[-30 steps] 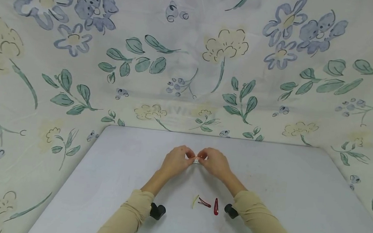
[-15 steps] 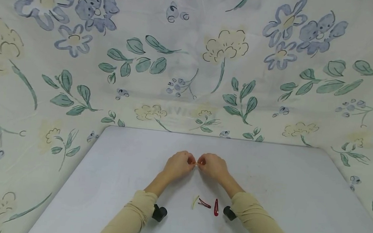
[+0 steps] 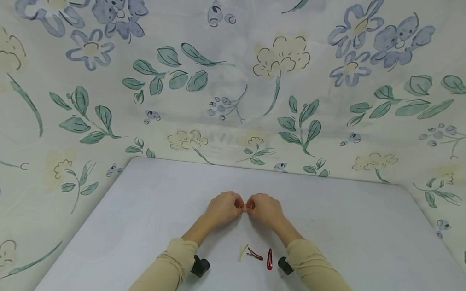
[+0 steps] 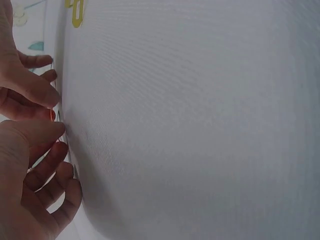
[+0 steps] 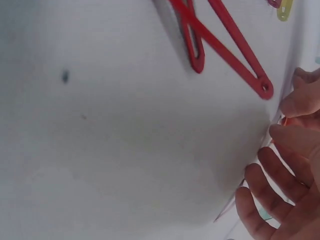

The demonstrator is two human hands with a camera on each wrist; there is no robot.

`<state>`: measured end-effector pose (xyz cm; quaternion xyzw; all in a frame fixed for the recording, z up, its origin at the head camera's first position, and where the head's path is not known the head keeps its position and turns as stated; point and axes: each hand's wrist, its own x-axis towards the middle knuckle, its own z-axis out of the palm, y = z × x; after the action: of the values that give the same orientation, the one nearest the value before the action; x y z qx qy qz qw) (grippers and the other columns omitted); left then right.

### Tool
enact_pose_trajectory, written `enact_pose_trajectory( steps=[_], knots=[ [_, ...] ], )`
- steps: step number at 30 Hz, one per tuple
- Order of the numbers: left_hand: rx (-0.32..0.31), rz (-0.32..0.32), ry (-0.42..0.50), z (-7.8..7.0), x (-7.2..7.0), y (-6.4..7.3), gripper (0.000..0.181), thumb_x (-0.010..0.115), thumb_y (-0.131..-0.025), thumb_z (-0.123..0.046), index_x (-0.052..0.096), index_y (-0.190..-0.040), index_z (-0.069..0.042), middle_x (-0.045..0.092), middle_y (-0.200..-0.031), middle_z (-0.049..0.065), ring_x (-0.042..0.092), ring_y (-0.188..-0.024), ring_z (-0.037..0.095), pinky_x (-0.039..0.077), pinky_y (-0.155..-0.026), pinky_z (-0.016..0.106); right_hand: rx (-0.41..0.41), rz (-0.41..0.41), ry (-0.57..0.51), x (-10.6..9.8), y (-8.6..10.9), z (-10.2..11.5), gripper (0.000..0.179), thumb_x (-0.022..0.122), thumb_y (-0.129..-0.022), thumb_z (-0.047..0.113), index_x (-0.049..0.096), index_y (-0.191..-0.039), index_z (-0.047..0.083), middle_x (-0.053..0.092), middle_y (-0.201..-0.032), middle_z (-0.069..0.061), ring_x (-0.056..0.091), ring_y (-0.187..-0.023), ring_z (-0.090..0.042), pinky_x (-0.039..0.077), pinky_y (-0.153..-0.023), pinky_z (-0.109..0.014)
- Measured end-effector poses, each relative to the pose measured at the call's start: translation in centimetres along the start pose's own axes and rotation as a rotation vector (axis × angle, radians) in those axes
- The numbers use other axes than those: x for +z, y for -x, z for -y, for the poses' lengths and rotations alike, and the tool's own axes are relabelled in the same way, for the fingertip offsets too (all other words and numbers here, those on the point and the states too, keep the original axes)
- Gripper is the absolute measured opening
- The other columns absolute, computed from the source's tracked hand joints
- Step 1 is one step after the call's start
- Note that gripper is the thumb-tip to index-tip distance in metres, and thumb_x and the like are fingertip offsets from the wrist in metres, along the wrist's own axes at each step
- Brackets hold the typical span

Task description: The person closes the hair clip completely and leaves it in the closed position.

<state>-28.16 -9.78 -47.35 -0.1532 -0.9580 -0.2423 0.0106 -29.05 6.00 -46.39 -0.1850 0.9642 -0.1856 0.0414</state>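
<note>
Floral cloth [image 3: 279, 94] backs white table [image 3: 127, 210]. Your left hand [image 3: 224, 208] and right hand [image 3: 266, 210] pinch a small orange item [image 3: 245, 206] beyond the yellow clip [image 3: 243, 251], slightly nearer it than a second ago; handling stays on that item, clip untouched.

Holds left arm [image 3: 161, 268] and right arm [image 3: 325, 281] stretched toward the counter's far edge [image 3: 181, 165], slanting inward; pinches with left grip [image 3: 223, 208] and right grip [image 3: 266, 210] just beside each other.

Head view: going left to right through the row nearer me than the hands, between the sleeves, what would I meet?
Left black device → yellow clip → V-shaped red clip → narrow red clip → right black device.
</note>
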Motion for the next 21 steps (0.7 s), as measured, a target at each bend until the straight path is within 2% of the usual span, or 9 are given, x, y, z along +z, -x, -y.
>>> enact_pose_trajectory(
  steps=[7,21],
  knots=[
    [0.015,0.002,-0.01,0.22,0.23,-0.09,0.005,0.074,-0.084,-0.014,0.071,-0.085,-0.012,0.061,-0.082,0.0,0.059,-0.078,0.017,0.048,-0.067,0.034,-0.007,0.008,0.034,-0.12,-0.13,0.01,0.011,0.075,-0.087,0.021,0.074,-0.093,0.012,0.067,-0.085,0.001,0.061,-0.078,-0.016,0.051,-0.07,-0.037],
    [0.01,0.021,-0.02,0.18,-0.04,0.07,0.01,0.074,-0.083,-0.012,0.072,-0.092,-0.01,0.061,-0.082,0.0,0.056,-0.075,0.016,0.048,-0.065,0.033,0.026,0.031,0.037,-0.07,-0.08,0.19,0.012,0.075,-0.085,0.014,0.073,-0.097,0.012,0.064,-0.085,0.001,0.058,-0.078,-0.015,0.05,-0.071,-0.035]
  ],
)
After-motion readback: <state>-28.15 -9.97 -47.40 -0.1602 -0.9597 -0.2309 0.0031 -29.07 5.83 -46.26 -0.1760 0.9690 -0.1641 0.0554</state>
